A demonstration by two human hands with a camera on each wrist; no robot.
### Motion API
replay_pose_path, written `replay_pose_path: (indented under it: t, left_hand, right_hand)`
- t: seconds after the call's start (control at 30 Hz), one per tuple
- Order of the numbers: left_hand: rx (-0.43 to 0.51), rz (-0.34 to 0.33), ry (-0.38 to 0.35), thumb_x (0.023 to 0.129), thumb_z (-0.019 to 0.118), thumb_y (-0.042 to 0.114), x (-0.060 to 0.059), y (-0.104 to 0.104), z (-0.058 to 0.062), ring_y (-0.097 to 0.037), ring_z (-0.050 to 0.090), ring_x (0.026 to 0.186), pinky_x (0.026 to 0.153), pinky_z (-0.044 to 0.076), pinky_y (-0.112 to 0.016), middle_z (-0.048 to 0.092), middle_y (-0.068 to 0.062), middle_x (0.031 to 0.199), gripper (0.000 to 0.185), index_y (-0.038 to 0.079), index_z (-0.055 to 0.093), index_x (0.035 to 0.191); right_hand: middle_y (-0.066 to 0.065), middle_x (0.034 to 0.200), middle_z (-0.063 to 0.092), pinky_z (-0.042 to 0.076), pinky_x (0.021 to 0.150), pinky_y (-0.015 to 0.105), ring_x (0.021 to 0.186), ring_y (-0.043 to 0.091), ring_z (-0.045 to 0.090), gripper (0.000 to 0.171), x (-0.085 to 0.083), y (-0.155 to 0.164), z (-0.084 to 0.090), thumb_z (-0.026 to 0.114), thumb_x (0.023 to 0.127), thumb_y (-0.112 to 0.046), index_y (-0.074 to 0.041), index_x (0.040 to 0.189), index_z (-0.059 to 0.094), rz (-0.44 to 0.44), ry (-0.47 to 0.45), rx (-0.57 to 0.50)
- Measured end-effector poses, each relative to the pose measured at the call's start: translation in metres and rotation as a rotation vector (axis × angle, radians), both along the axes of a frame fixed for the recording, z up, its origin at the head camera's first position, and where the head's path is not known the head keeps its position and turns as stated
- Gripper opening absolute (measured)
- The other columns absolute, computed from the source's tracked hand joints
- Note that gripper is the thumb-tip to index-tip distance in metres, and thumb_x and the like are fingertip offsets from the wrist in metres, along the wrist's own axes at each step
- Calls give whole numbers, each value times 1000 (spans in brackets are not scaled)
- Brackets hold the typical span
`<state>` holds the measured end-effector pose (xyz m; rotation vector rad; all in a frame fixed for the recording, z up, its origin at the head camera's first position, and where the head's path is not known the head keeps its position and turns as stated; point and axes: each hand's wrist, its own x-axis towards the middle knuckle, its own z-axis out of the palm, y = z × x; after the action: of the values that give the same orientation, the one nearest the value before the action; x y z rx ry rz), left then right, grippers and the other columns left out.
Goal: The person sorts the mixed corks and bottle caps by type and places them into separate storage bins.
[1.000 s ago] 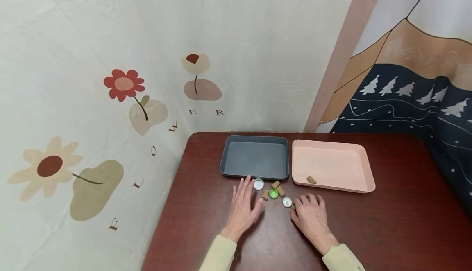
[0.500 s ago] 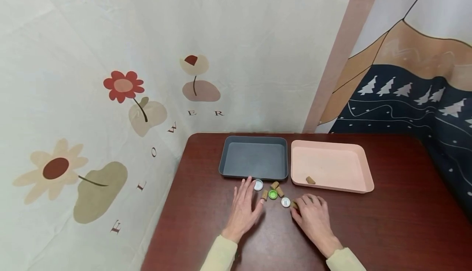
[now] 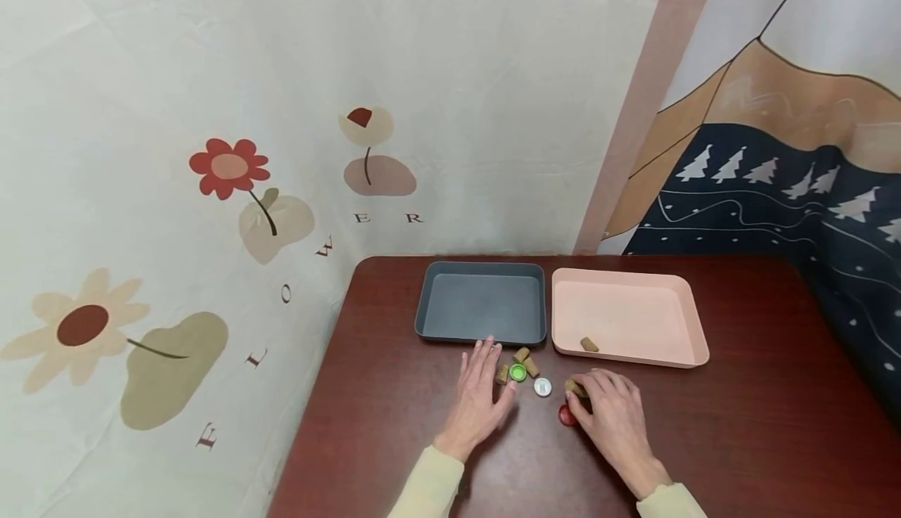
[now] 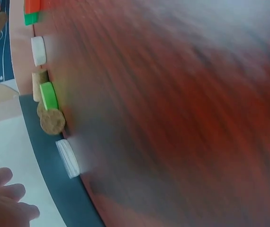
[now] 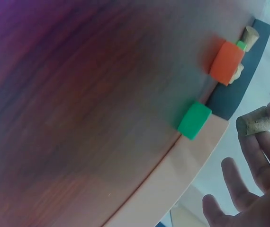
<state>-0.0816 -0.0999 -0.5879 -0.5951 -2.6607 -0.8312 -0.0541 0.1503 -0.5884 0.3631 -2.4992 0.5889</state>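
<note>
My right hand (image 3: 615, 420) pinches a cork (image 5: 254, 122) between thumb and fingertips, plainly seen in the right wrist view. Beside its thumb lies a red cap (image 3: 567, 415); a dark green cap (image 5: 194, 120) shows in the right wrist view. My left hand (image 3: 479, 404), fingers spread, is over the table next to a cork (image 3: 502, 375). A white cap (image 4: 68, 158) near it is mostly covered in the head view. Between the hands lie a light green cap (image 3: 517, 372), another white cap (image 3: 542, 387) and two more corks, one of them a tilted cork (image 3: 531, 367).
A dark grey tray (image 3: 482, 339) stands at the back of the brown table (image 3: 760, 393). To its right is a pink tray (image 3: 693, 322) with one cork (image 3: 589, 344) in its near left part. A printed cloth (image 3: 493, 95) hangs behind the table.
My right hand has moved slightly right with the cork, and the red cap has come into sight. My left hand has shifted right and now covers most of the white cap near it.
</note>
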Motion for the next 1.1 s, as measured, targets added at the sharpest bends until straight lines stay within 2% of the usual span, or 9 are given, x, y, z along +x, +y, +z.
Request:
replay_pose_path:
  t: [0.13,0.33,0.53,0.77,1.1]
  left_hand:
    - [-66,0,-28,97,63,35,-2,11,1,-37,35,151,118,28,-63,42,-15,161,65,0,49,150]
    - [-169,-19,-31,98,61,38,-5,29,5,-35,35,151,117,29,-65,42,-11,162,64,4,50,151]
    - [-227,-43,-39,98,61,43,-9,43,7,-33,34,152,116,31,-64,41,-7,163,66,7,50,152]
    - [-279,-75,-60,99,59,45,-15,58,12,-33,31,153,119,26,-63,37,-6,166,68,9,46,155]
    - [-419,-67,-109,100,55,52,-22,74,13,-29,25,155,120,23,-63,32,-2,168,70,14,45,158]
  right_hand:
    - [11,95,72,48,86,63,98,39,66,23,2,6,3,82,78,-19,-7,96,74,-13,7,-27]
    - [12,95,73,47,87,64,99,39,66,25,4,15,6,83,77,-16,-6,98,75,-47,15,-62]
    - [13,97,74,47,86,63,100,38,66,28,6,23,8,83,76,-15,-5,101,76,-73,22,-83]
    - [13,97,74,46,86,64,100,39,66,28,6,30,12,84,76,-14,-4,102,76,-98,17,-100]
    - [14,97,73,46,84,66,98,41,66,28,6,36,13,82,77,-14,-4,102,75,-103,45,-119]
